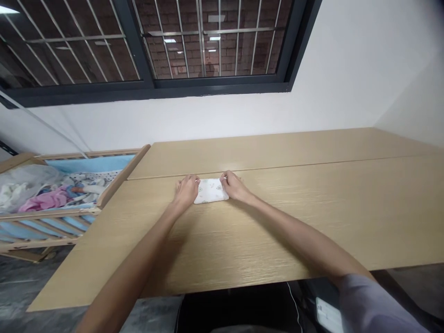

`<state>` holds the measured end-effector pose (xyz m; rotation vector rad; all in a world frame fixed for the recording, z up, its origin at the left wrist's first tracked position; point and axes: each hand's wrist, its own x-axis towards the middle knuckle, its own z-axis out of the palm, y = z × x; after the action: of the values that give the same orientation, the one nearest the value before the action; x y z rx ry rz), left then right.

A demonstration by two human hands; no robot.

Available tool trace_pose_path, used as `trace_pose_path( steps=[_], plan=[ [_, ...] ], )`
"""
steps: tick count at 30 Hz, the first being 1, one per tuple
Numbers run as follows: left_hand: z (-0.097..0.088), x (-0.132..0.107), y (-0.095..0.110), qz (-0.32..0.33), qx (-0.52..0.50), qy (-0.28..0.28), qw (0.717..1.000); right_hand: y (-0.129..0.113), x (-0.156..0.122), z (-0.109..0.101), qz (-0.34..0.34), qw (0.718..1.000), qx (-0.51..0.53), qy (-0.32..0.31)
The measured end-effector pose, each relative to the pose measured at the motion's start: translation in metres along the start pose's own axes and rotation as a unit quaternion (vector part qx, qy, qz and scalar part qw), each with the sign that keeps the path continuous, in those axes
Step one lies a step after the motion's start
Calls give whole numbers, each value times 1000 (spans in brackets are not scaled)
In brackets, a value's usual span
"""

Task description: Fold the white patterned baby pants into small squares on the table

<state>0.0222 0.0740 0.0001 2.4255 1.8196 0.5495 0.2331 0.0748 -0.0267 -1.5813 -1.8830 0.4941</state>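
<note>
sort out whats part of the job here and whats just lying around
Part of the job:
left hand, right hand, folded white cloth held between them

Just lying around:
wooden cot, pink clothes in the cot, barred window

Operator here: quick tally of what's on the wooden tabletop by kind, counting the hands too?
Hands, the left hand and the right hand: 2
Folded white printed cloth: 1
Total: 3
</note>
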Motion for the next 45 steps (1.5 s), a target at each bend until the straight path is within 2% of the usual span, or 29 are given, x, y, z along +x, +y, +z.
trace_pose_path(
  steps=[4,7,9,11,13,15,18,22,27,33,35,39,42,45],
  plan=[
    [27,16,-8,-43,1,7,999,13,14,17,33,999,-15,14],
    [36,15,-9,-52,2,27,998,14,14,19,43,999,-20,7],
    [35,9,-4,-38,2,55,998,9,8,16,18,998,-43,36],
    [32,0,4,0,-4,77,997,1,0,12,-64,993,-85,61],
    [32,-9,13,60,-16,78,995,-6,-9,10,-172,977,-122,34],
    [38,-17,17,126,-30,59,990,-8,-17,11,-240,960,-141,-36],
    [52,-24,14,158,-26,8,987,-1,-21,16,-245,951,-162,-102],
    [63,-26,0,134,12,-43,990,16,-19,20,-234,951,-168,-111],
    [59,-26,-6,97,32,-65,993,28,-21,19,-229,957,-140,-114],
    [52,-27,-7,86,38,-81,992,35,-21,17,-234,958,-96,-132],
    [45,-27,-8,114,34,-62,991,37,-22,14,-241,957,-86,-136],
    [26,-25,-14,212,20,-14,977,37,-22,7,-239,959,-70,-137],
    [19,-21,-17,224,26,-9,974,34,-19,9,-239,964,-59,-104],
    [21,-15,-14,217,36,0,975,29,-15,15,-225,972,-55,-49]
  ],
)
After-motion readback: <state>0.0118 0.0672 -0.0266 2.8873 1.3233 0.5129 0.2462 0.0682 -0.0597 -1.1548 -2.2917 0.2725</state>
